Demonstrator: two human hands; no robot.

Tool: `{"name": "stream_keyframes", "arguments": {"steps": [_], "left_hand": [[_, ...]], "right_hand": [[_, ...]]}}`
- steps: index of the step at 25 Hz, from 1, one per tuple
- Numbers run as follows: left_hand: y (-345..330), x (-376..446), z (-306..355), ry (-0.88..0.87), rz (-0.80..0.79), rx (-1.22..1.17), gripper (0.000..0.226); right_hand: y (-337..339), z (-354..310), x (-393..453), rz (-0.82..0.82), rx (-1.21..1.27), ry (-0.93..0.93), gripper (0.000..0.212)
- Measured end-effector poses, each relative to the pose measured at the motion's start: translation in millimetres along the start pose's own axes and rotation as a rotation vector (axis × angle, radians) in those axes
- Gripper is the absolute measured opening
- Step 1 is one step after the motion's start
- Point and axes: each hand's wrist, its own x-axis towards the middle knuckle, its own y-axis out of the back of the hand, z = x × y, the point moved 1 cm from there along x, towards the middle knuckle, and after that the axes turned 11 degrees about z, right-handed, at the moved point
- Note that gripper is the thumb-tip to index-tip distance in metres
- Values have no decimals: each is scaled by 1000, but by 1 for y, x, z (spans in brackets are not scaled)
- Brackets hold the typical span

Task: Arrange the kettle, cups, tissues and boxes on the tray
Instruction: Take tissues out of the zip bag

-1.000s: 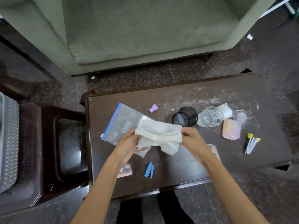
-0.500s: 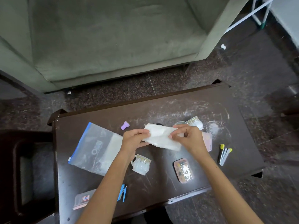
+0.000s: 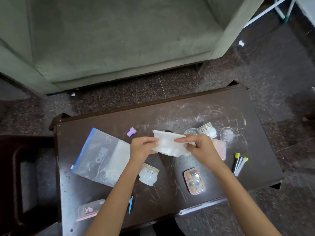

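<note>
Nearest our body, at the front edge of the bench point(image 3: 170, 116), lies a flat clear box with a red-bordered label point(image 3: 90, 209), partly hidden by our left forearm, with a blue clip point(image 3: 130, 204) just beside it. A little farther in stand a small cup with a gold band point(image 3: 148, 174), under our left wrist, and a pink box with a clear lid point(image 3: 194, 181) below our right wrist.

Above these, our left hand point(image 3: 141, 150) and right hand point(image 3: 202, 149) both pinch a folded white tissue point(image 3: 168, 144), one at each end, held off the bench. Its long axis runs left to right between the hands, slightly tilted, and neither hand is clearly nearer. Both wrists are bent inward, thumbs on top.

To the left lies a zip bag with a blue seal point(image 3: 100, 155), which appears to hold more tissue. Beyond the right hand are another pink box point(image 3: 220, 148), a second gold-banded cup point(image 3: 208, 131) on its side, and a clear glass piece point(image 3: 192, 132) that may be the kettle; we cannot tell. No separate tray shows, so we judge the tissue still needs setting down flat.
</note>
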Motion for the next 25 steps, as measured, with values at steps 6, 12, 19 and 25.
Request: {"name": "stream_keyframes", "arguments": {"steps": [6,12,19,25], "left_hand": [[2,-1,-2,-209,65,213,11],[4,-3,-6,-241,92,231,13],[4,-6,-17,-237,85,228,15],[6,-9,-20,-269,98,245,17]], "right_hand": [[-13,-10,4,176,-520,213,38],[-49,-10,31,-52,-704,215,39],[-49,-13,27,-45,-797,244,49],[-57,-7,34,-27,-871,247,34]]}}
